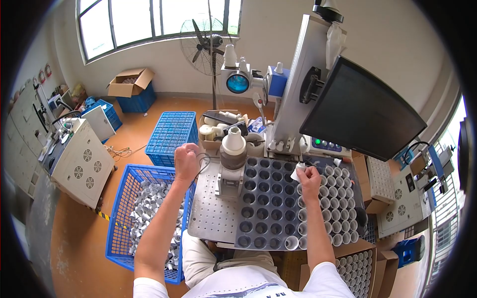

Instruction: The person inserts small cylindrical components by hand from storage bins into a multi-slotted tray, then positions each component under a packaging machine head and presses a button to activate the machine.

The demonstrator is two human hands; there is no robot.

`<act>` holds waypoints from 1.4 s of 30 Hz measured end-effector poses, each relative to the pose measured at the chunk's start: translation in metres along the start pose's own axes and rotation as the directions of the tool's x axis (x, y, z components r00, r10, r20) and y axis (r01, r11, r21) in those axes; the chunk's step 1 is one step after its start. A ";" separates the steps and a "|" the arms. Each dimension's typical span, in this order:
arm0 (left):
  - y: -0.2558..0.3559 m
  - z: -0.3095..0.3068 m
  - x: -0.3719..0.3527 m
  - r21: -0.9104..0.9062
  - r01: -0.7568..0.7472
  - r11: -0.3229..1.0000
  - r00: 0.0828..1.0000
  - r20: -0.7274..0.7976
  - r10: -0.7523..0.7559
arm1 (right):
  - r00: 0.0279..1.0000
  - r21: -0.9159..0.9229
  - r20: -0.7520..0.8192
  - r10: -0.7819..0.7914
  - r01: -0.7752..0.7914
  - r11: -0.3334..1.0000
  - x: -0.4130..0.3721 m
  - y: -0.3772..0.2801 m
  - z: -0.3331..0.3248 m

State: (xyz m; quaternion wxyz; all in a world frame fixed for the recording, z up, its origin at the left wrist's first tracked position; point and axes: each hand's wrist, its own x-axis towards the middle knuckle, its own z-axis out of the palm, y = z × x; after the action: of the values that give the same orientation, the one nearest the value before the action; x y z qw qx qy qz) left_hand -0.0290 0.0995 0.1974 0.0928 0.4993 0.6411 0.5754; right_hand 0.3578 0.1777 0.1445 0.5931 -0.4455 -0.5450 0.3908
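Observation:
My right hand (309, 180) pinches a white cone-shaped plastic housing (296, 173) above the far part of the black tray (263, 201). White housings stand with their rims up in the right part of this tray, and the left part shows bare round pockets. My left hand (186, 160) is raised beside the fixture with its fingers curled together; whether something is inside them is hidden. Just right of it, another white housing (234, 141) sits neck up on the fixture's round dark holder (233, 159), below the blue-tinted lens (237, 82) of the machine.
At left on the floor, a blue basket (119, 213) holds many loose housings. Behind it stands a blue crate (171, 134). A monitor (365, 109) overhangs the tray's right side. Below right, a carton (380, 278) contains more housings. A perforated metal plate (211, 213) lies left of the tray.

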 end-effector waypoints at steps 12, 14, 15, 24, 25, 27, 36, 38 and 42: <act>0.058 0.060 0.045 0.026 -0.149 0.989 0.988 0.056 0.147 | 0.991 0.133 0.032 -0.128 0.123 0.984 0.019 -0.062 0.052; 0.070 0.070 0.045 0.002 -0.097 0.995 0.984 0.151 0.096 | 0.981 0.235 0.081 -0.178 0.154 0.960 0.026 -0.071 0.077; 0.081 0.070 0.044 -0.055 -0.029 0.998 0.979 0.198 0.040 | 0.977 0.287 0.123 -0.174 0.132 0.949 0.024 -0.083 0.093; 0.001 -0.082 0.015 -0.151 -0.126 0.980 0.974 -0.207 0.094 | 0.868 0.121 0.338 -0.364 0.344 0.931 0.003 -0.079 0.192; -0.039 -0.101 -0.003 -0.112 -0.024 0.993 0.964 -0.266 -0.007 | 0.872 0.141 0.320 -0.372 0.344 0.928 0.001 -0.077 0.194; -0.156 -0.134 -0.048 0.417 0.075 0.906 0.898 -0.423 0.120 | 0.874 0.191 0.290 -0.391 0.347 0.918 -0.001 -0.068 0.199; -0.244 -0.021 -0.241 0.489 0.069 0.870 0.982 0.118 -0.145 | 0.825 0.049 0.247 -0.508 0.513 0.857 -0.022 -0.044 0.142; -0.223 -0.013 -0.240 0.480 0.128 0.868 0.968 0.132 -0.215 | 0.869 -0.133 0.273 -0.412 0.459 0.879 -0.015 -0.024 0.106; -0.222 -0.011 -0.245 0.492 0.082 0.867 0.977 0.130 -0.166 | 0.951 -0.689 0.285 -0.119 0.290 0.664 0.023 0.013 0.015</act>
State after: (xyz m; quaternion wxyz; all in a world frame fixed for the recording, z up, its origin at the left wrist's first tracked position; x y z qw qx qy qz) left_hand -0.0360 -0.0549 -0.0953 0.0559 0.5110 0.7851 0.3456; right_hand 0.3453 0.2047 0.1387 0.3469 -0.5332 -0.7621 0.1206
